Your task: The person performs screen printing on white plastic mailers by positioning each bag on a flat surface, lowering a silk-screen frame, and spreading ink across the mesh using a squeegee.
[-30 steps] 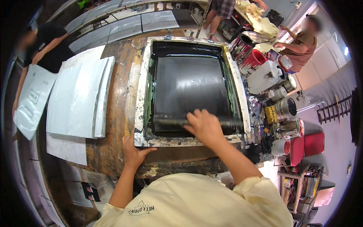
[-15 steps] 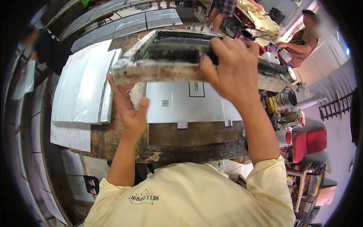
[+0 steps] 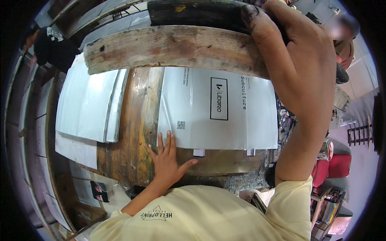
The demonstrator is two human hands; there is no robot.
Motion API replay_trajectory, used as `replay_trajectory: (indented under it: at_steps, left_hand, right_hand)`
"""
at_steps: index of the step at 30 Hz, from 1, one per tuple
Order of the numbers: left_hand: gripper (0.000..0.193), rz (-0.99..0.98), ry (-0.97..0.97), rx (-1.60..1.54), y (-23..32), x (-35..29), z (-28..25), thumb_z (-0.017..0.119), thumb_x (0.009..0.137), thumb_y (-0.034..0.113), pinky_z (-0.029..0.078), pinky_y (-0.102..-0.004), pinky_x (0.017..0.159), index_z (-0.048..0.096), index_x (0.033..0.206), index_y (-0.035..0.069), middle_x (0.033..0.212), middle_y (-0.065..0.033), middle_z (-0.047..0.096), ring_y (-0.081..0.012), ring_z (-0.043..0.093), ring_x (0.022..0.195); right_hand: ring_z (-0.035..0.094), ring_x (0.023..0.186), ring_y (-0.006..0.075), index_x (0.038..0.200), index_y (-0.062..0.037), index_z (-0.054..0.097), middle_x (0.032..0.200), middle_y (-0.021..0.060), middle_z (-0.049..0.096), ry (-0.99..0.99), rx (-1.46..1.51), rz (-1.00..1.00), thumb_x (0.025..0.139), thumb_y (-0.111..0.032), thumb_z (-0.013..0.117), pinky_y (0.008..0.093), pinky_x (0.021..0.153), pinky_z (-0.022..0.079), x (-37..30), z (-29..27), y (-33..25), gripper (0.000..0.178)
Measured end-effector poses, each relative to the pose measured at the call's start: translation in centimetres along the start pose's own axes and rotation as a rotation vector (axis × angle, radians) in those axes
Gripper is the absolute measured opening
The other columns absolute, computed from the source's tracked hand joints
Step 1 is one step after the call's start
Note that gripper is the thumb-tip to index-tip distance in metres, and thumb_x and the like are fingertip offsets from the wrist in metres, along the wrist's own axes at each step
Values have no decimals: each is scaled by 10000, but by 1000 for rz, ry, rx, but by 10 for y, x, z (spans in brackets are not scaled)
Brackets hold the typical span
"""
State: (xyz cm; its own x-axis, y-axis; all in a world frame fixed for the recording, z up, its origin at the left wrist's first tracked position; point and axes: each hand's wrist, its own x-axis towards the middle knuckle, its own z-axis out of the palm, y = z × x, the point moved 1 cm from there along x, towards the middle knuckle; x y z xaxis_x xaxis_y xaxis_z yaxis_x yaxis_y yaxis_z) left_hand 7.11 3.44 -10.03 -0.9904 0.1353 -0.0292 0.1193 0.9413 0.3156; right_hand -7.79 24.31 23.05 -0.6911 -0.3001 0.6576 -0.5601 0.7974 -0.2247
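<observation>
My right hand (image 3: 301, 56) grips the near edge of a raised wooden screen-printing frame (image 3: 173, 46); its thumb is smudged with black ink. A black bar (image 3: 201, 14) lies behind the frame's wooden side, under the thumb; whether the fingers also hold it is hidden. Below, a printed white plastic sheet (image 3: 193, 116), with black lettering, a box and a square code, lies on the stained table. My left hand (image 3: 165, 158) is open, fingers spread, fingertips at the sheet's near left corner. Two small pale tabs (image 3: 199, 152) stick out under its near edge.
A stack of white plastic sheets (image 3: 88, 104) stands at the table's left. Racks with sheets (image 3: 44, 160) run along the left side. One person (image 3: 56, 50) is at the far left, another (image 3: 345, 48) at the far right. Red chairs (image 3: 337, 165) and a tin (image 3: 326, 149) stand right.
The frame has been lifted higher and closer, uncovering more of the printed sheet. My left hand has left the frame's side and come down to the sheet's near left corner.
</observation>
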Motion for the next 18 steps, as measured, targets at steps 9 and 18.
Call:
replay_trajectory:
  at_steps: [9,18]
  left_hand:
    - [403,130,605,-544,27,75,-76,751,969,84,557,-390,913,700,1360,2,1287,-191,734,-335,715,1087]
    - [403,-279,747,-723,-162,54,-151,715,1006,115,526,-232,699,700,1380,-37,1027,-66,744,-67,617,786]
  right_hand:
    - [612,577,257,891,37,723,646,145,629,-58,-157,294,978,-386,575,393,602,481,36,5,-20,456]
    - [665,880,376,1141,33,714,976,233,723,4,-294,-100,1008,-351,611,427,866,502,-12,13,29,419]
